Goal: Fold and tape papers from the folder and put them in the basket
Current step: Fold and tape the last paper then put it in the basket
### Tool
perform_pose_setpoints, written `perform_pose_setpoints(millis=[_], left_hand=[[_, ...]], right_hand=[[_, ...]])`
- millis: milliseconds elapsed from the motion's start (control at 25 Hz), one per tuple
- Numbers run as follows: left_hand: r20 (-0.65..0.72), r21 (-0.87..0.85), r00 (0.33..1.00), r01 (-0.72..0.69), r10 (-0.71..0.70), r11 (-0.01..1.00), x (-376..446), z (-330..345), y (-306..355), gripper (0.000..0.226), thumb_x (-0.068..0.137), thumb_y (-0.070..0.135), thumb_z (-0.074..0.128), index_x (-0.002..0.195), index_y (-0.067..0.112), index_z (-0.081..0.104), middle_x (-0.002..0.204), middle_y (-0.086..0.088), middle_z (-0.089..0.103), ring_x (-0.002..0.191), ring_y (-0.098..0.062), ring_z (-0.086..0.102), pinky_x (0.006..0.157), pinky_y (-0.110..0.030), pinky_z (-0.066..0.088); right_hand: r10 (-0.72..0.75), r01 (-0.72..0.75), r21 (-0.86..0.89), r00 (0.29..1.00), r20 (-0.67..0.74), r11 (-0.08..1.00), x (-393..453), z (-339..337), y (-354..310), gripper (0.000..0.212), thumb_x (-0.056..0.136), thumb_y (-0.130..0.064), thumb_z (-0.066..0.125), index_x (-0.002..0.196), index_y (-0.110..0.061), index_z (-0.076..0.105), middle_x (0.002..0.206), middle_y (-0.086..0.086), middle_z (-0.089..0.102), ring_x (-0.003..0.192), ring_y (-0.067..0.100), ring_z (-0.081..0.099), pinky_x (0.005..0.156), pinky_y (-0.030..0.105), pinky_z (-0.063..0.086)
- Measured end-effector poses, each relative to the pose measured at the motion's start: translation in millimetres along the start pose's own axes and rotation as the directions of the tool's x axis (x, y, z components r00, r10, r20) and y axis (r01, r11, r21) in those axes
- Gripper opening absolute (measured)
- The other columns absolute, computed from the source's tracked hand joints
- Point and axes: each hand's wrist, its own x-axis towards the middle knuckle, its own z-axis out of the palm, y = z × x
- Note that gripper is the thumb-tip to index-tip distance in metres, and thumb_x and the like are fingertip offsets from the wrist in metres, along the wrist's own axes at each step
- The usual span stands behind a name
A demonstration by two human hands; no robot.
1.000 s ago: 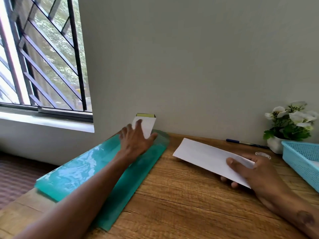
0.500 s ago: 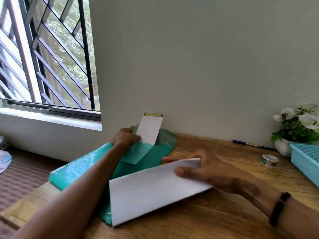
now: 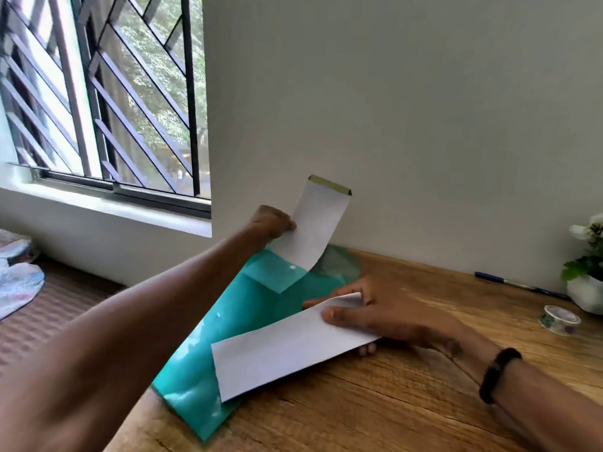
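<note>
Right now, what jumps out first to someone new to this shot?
The teal folder lying on the wooden table near its left edge, flap open. The left hand pinches a white sheet sticking up out of it by the wall. The right hand grips a folded paper over the folder's near part. A tape roll sits at far right, near a white flower pot.

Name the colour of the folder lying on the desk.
Translucent teal green folder, shown best in the head view, the only one.
</note>
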Motion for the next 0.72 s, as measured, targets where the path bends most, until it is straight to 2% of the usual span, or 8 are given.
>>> perform_pose_setpoints(millis=[80, 200, 280, 360, 440, 560, 640, 720], left_hand=[[-0.130, -0.034, 0.979, -0.161, 0.155, 0.986, 1.1, 11.7, 18.6, 0.017, 0.093, 0.024, 0.074, 0.105, 0.013, 0.077, 0.104, -0.009, 0.074, 0.099, -0.029, 0.069, 0.080, -0.032, 0.052], [-0.254, 0.019, 0.867, -0.439, 0.429, 0.898, -10.6, 17.4, 70.7, 0.016, 0.098, 0.023, 0.065, 0.109, 0.015, 0.074, 0.094, -0.001, 0.072, 0.084, -0.019, 0.065, 0.070, -0.022, 0.042], [-0.213, 0.104, 0.781, -0.580, 0.588, 0.808, -24.4, 15.5, 103.5, 0.015, 0.099, 0.018, 0.061, 0.109, 0.016, 0.072, 0.086, -0.001, 0.072, 0.077, -0.018, 0.065, 0.066, -0.021, 0.039], [-0.106, 0.212, 0.734, -0.642, 0.670, 0.737, -38.1, 10.5, 119.1, 0.021, 0.099, 0.014, 0.054, 0.111, 0.019, 0.070, 0.080, -0.006, 0.072, 0.073, -0.022, 0.064, 0.065, -0.026, 0.039], [-0.016, 0.303, 0.735, -0.643, 0.678, 0.704, -52.0, 4.7, 118.8, 0.028, 0.099, 0.012, 0.049, 0.116, 0.018, 0.071, 0.082, -0.007, 0.068, 0.078, -0.025, 0.063, 0.069, -0.026, 0.037], [0.083, 0.382, 0.793, -0.584, 0.603, 0.716, -68.4, -3.5, 94.0, 0.028, 0.101, 0.016, 0.051, 0.114, 0.017, 0.076, 0.110, -0.007, 0.076, 0.104, -0.027, 0.067, 0.082, -0.028, 0.044], [0.194, 0.414, 0.827, -0.557, 0.528, 0.720, -77.5, -4.1, 68.7, 0.027, 0.102, 0.021, 0.052, 0.105, 0.023, 0.079, 0.113, -0.001, 0.077, 0.106, -0.023, 0.069, 0.082, -0.026, 0.044], [0.293, 0.427, 0.834, -0.552, 0.468, 0.716, -86.9, -1.0, 47.8, 0.027, 0.102, 0.024, 0.052, 0.093, 0.033, 0.077, 0.103, 0.008, 0.076, 0.099, -0.017, 0.069, 0.076, -0.024, 0.044]], right_hand=[[0.006, -0.006, 0.009, 1.000, -0.014, 1.000, -0.5, 3.7, -0.1, 0.031, 0.100, -0.040, 0.065, 0.130, -0.035, 0.071, 0.080, -0.002, 0.076, 0.055, 0.008, 0.062, 0.055, 0.020, 0.051], [0.026, -0.026, 0.017, 0.999, -0.034, 1.000, -2.7, 7.7, 0.1, 0.028, 0.099, -0.044, 0.065, 0.126, -0.038, 0.072, 0.089, 0.003, 0.079, 0.056, 0.008, 0.061, 0.057, 0.020, 0.051], [0.016, -0.019, -0.029, 0.996, -0.090, 0.999, -4.8, 8.2, 0.5, 0.029, 0.097, -0.049, 0.065, 0.122, -0.037, 0.073, 0.095, 0.005, 0.080, 0.060, 0.009, 0.063, 0.061, 0.022, 0.051], [0.020, -0.025, -0.018, 0.973, -0.231, 1.000, -11.3, 8.7, 2.0, 0.025, 0.097, -0.048, 0.067, 0.114, -0.032, 0.076, 0.094, -0.002, 0.081, 0.066, 0.003, 0.067, 0.065, 0.019, 0.052], [0.023, 0.038, 0.172, 0.939, -0.343, 0.984, -28.3, 6.1, 8.1, 0.023, 0.097, -0.037, 0.070, 0.110, -0.020, 0.080, 0.095, 0.002, 0.081, 0.074, 0.008, 0.068, 0.064, 0.019, 0.052], [0.118, 0.081, 0.480, 0.921, -0.371, 0.874, -71.5, -4.9, 17.4, 0.030, 0.092, -0.028, 0.073, 0.111, -0.006, 0.079, 0.091, 0.013, 0.077, 0.071, 0.018, 0.066, 0.057, 0.027, 0.055], [0.257, 0.071, 0.584, 0.851, -0.458, 0.808, -111.9, -15.7, 22.0, 0.029, 0.088, -0.025, 0.076, 0.109, -0.004, 0.074, 0.087, 0.012, 0.079, 0.066, 0.018, 0.070, 0.056, 0.032, 0.057], [0.366, 0.084, 0.622, 0.744, -0.559, 0.779, -147.3, -27.7, 33.8, 0.034, 0.087, -0.024, 0.077, 0.113, -0.005, 0.066, 0.084, 0.013, 0.077, 0.055, 0.015, 0.068, 0.047, 0.029, 0.053]])
